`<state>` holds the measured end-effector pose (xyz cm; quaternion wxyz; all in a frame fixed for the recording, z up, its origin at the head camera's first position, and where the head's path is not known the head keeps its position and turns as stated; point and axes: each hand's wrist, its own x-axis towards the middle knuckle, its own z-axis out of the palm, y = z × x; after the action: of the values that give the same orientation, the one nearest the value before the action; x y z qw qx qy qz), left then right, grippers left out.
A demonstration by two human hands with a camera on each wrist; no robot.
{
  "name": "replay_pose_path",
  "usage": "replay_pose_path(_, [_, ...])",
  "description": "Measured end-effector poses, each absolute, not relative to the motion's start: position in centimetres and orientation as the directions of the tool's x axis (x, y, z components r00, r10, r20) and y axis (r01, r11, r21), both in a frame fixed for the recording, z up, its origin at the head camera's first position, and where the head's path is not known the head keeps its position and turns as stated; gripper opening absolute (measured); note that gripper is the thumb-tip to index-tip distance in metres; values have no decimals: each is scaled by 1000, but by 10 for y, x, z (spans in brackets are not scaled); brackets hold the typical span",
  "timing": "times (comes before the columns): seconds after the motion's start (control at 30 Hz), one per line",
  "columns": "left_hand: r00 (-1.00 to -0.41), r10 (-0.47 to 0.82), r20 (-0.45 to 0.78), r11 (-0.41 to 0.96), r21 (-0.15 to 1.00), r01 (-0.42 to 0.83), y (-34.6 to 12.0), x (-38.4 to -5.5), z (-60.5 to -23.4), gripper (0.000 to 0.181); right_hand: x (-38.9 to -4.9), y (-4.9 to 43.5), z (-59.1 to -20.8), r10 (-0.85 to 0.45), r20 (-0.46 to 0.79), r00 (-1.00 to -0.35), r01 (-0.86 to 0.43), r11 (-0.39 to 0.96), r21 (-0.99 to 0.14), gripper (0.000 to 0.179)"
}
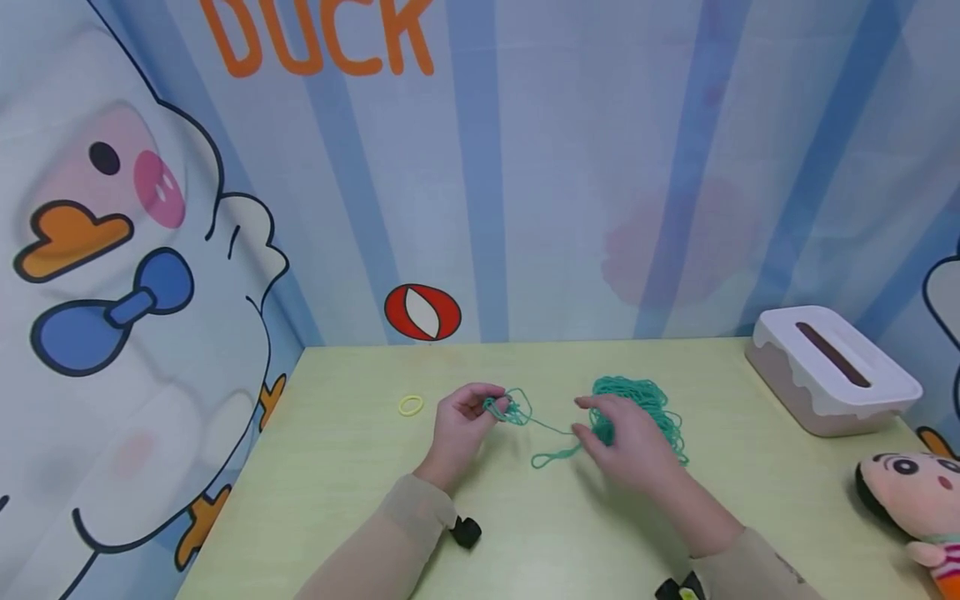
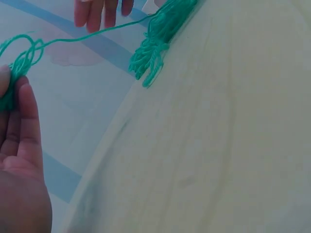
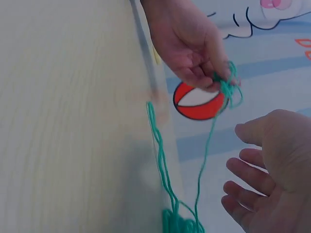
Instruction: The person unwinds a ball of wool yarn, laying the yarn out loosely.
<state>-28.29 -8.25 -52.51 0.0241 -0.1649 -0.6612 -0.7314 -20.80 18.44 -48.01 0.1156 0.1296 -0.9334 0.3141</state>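
Observation:
A small looped bunch of green yarn point(image 1: 513, 410) is pinched between the thumb and fingers of my left hand point(image 1: 467, 425). One strand runs from it, fairly straight, to the larger heap of green yarn point(image 1: 645, 400) on the table. My right hand point(image 1: 630, 437) hovers by that heap, fingers spread and thumb apart. In the right wrist view the right hand point(image 3: 272, 170) has nothing between its fingers, with the strand passing in front of them. A loose loop of yarn point(image 1: 553, 458) sticks out from the heap toward the left.
A yellow ring point(image 1: 410, 406) lies left of the left hand. At the back right stands a tissue box point(image 1: 832, 375) with a white lid, and a doll point(image 1: 911, 500) lies at the right edge. A printed duck curtain point(image 1: 555, 208) hangs behind the table point(image 1: 337, 500).

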Motion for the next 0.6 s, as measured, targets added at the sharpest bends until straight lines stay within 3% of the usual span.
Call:
replay_pose_path(0.1, [-945,183,270,-120,960,251,-82,-282,-524,20,-215,158,-482,-234,210,-949,-314,724,-614,47])
replay_pose_path(0.23, [-949,181,259,-105,964,243,-80,-281,-524,20,-221,139,-485,-217,145,-965,-258,701,-665,33])
replay_pose_path(0.37, [-950,185,250,-104,967,234,-80,-281,-524,24,-220,142,-482,-163,207,-965,-261,712,-652,21])
replay_pose_path(0.6, [-945,199,261,-121,963,241,-82,-282,-524,25,-214,171,-470,-82,384,-920,-321,720,-615,18])
